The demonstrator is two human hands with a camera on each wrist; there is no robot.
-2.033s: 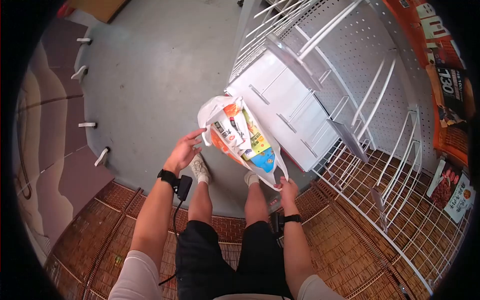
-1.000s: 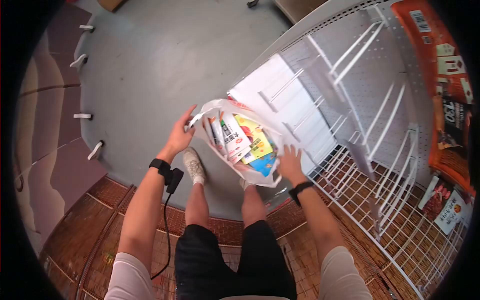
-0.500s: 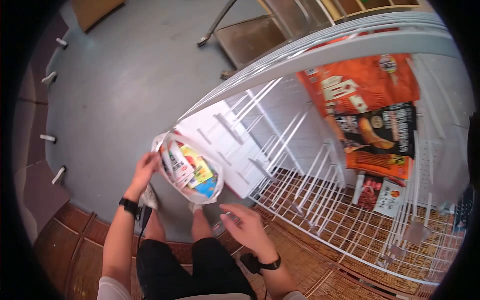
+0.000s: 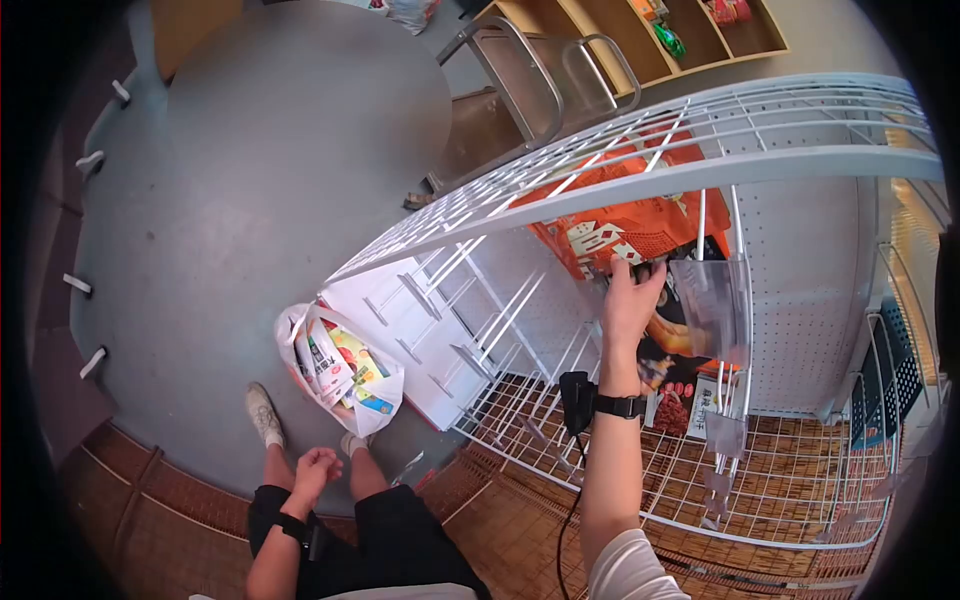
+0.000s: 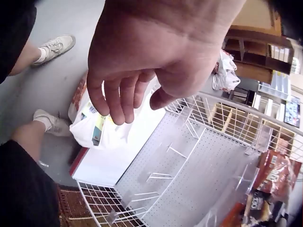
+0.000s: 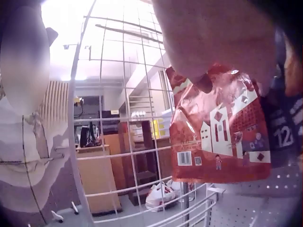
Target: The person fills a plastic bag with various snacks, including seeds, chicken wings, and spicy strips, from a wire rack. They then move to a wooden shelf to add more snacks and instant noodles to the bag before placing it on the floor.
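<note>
My right hand point(image 4: 630, 305) is at the peg rack, its thumb and fingers at the top of an orange snack bag point(image 4: 660, 215). From the right wrist, the hand point(image 6: 218, 38) covers that bag's upper edge and the foil point(image 6: 220, 137) is creased below it. Just behind it hangs a black snack bag point(image 4: 672, 330). My left hand point(image 4: 317, 470) hovers before my knees, fingers loosely curled, holding nothing. A white plastic carrier bag point(image 4: 388, 405), filled with snack packets, stands open on the floor beyond it; in the left wrist view the left hand point(image 5: 147, 61) overlaps it.
The white wire rack point(image 4: 560, 195) has pegs with clear label holders point(image 4: 705, 310) sticking out. A metal cart point(image 4: 510, 90) and wooden shelf point(image 4: 600, 40) stand behind it. Lower on the rack hangs a dried-meat packet point(image 4: 685, 405). Woven matting point(image 4: 490, 500) lies near my feet.
My left hand has let go of the carrier bag and drawn back toward my legs. My right hand has left that bag and reached to the orange bag; the view has swung right.
</note>
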